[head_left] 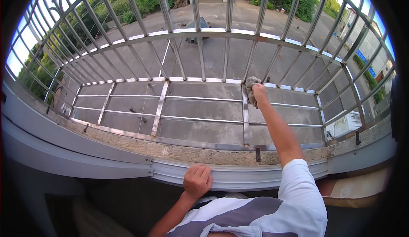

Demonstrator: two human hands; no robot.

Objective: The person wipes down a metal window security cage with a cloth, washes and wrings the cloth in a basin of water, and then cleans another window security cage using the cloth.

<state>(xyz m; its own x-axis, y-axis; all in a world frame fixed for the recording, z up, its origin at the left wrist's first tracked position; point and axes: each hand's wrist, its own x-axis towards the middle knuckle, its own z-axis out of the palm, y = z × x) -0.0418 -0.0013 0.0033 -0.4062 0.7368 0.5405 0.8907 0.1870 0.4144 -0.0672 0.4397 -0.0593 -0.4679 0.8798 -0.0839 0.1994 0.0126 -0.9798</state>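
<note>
- Left hand [197, 180]: I see it curled at the window track [247, 176]; can't tell if it's gripping.
- Rag [251, 86]: bunched, at the grille's front lower rail [204, 80], where a crossbar [246, 122] meets it.
- Right hand [260, 94]: extended past the ledge [204, 154], clenched on the rag.

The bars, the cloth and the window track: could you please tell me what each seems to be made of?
Bars: metal, probably stainless steel, polished, judging by the bright highlights.
Cloth: soft fabric, fibre unclear, matt grey-brown, bunched in folds.
Window track: likely coated aluminium, possibly plastic, smooth and pale with straight ridges.
</note>
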